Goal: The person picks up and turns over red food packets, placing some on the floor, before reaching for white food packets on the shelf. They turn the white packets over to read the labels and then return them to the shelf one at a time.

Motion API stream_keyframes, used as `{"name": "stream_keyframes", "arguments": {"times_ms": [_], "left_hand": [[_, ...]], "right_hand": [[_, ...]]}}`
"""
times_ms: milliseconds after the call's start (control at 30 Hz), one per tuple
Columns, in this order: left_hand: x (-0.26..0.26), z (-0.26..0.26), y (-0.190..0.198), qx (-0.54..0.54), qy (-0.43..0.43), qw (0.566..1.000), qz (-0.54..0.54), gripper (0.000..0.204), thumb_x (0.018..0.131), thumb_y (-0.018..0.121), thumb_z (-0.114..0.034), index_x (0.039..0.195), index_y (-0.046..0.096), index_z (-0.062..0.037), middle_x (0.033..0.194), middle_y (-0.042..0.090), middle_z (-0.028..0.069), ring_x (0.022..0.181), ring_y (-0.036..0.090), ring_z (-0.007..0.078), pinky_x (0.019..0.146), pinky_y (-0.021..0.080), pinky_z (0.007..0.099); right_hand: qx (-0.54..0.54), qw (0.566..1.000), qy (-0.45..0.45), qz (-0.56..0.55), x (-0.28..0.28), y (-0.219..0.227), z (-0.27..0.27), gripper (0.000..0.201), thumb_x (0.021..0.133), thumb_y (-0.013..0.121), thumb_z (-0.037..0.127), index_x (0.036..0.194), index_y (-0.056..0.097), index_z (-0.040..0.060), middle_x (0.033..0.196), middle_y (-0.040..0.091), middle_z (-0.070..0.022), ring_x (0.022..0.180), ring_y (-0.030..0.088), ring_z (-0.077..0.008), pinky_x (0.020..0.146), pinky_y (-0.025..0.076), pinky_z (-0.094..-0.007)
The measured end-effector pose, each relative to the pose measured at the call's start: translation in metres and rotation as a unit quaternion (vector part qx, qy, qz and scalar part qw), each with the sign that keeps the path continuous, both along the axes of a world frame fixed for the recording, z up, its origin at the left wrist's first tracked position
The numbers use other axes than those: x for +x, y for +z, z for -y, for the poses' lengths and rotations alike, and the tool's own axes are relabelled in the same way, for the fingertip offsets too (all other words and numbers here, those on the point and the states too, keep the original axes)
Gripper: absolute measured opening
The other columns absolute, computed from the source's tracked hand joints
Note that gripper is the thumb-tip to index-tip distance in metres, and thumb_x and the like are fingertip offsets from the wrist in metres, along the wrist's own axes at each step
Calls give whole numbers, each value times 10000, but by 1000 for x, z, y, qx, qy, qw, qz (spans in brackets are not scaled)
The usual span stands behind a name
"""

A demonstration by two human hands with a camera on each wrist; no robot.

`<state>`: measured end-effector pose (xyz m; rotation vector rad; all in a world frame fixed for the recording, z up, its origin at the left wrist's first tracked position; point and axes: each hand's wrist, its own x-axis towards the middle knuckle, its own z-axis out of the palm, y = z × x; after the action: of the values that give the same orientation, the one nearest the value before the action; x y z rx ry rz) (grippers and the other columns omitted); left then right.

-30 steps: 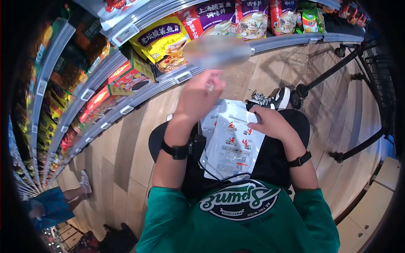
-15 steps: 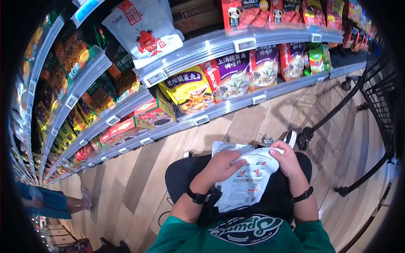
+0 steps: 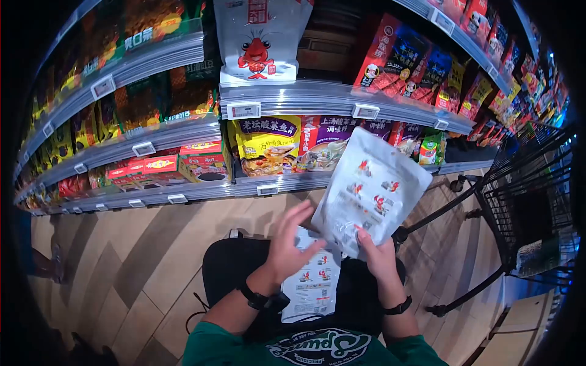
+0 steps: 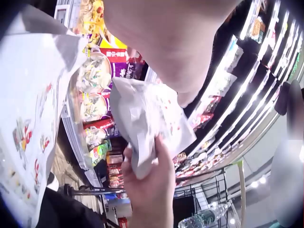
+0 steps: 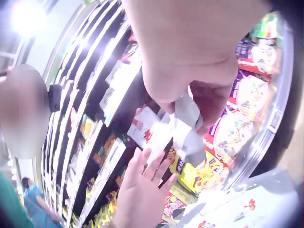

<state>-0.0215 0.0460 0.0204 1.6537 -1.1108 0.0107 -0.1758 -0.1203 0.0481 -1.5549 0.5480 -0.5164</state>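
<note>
My right hand [image 3: 377,259] pinches the lower edge of a white pouch [image 3: 373,189] with red pictures, raised in front of the lower shelf. To its left, my left hand [image 3: 290,247] is spread beside the pouch's lower left edge, holding nothing. Beneath it a second white pouch [image 3: 311,290] lies on the lap. In the left wrist view the right hand [image 4: 151,190] grips the raised pouch [image 4: 147,114], with the left hand [image 4: 166,38] large above. In the right wrist view the left hand's [image 5: 142,187] fingers are extended near the pouch [image 5: 183,128].
Shelves [image 3: 323,97] of packaged food curve across the front and left. A white pouch with a red crayfish [image 3: 261,49] stands on the upper shelf. A black wheeled cart [image 3: 519,195] is at the right, and a person's leg [image 3: 49,265] shows at the far left.
The right hand has lifted one pouch off the lap, up and forward. My left hand has come away from the pouches and spread its fingers. The head view has tilted up toward the shelves.
</note>
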Motion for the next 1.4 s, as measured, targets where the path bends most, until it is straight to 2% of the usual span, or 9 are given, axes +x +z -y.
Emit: {"name": "stream_keyframes", "arguments": {"times_ms": [67,133,200,267,400,533,667,1100,1400], "left_hand": [[-16,9,-6,-101,-119,970,-187,763,757,784,-271,1371,399,-31,1459,375,158,1341,368,319,1037,378,437],[-22,6,-4,-155,-161,924,-312,703,796,758,-240,1361,415,2,1422,425,163,1311,413,275,1031,391,412],[-8,-7,-10,-138,-192,824,-515,616,851,705,-184,1352,415,24,1325,518,142,1210,499,208,1006,411,359],[10,-11,-16,-134,-129,862,-472,411,918,616,-138,1277,506,29,1196,600,103,1084,560,157,950,438,314],[19,-17,-26,-177,-139,836,-501,369,923,613,-154,1236,537,24,1193,602,104,1077,564,155,937,447,312],[30,-19,-20,-340,-186,711,-586,410,927,609,-174,1279,498,5,1235,580,97,1094,568,176,948,445,328],[35,-23,-28,-294,-200,734,-579,422,963,552,-229,1315,463,-16,1246,570,89,1106,574,187,979,441,372],[50,-17,-32,-65,-109,824,-552,309,972,470,-314,1131,550,-62,967,646,77,837,591,123,681,480,259],[55,-11,-47,-43,-111,837,-534,252,958,517,-274,1096,569,-70,915,636,45,779,578,105,655,446,238]], "right_hand": [[-160,972,51,-166,9,19,-9,444,878,653,244,1249,556,19,1129,626,-180,1031,615,-240,857,475,-321],[-446,882,126,-91,29,37,-42,571,808,713,223,1304,496,42,1150,591,-182,1074,589,-259,859,470,-344],[-475,846,223,-92,34,43,-45,633,771,742,200,1321,467,50,1162,568,-173,1071,575,-254,867,463,-346],[-496,801,322,-92,43,45,-37,700,734,771,177,1338,438,57,1173,545,-164,1067,562,-249,875,456,-347],[-232,960,154,4,76,53,14,859,671,832,131,1378,348,75,1181,487,-82,1078,513,-202,888,443,-336],[42,983,168,53,93,46,21,897,689,813,86,1407,276,96,1208,437,-65,1109,487,-173,906,442,-343],[166,944,281,-51,101,30,12,715,723,780,62,1333,409,18,1161,567,-75,1003,577,-162,865,483,-311],[-161,963,-35,215,225,153,104,350,851,692,179,1123,587,-14,1027,649,-61,903,607,-134,811,465,-276],[-110,974,-103,168,308,149,139,315,744,680,110,1015,587,-19,956,643,-77,835,594,-172,786,462,-323]]}}
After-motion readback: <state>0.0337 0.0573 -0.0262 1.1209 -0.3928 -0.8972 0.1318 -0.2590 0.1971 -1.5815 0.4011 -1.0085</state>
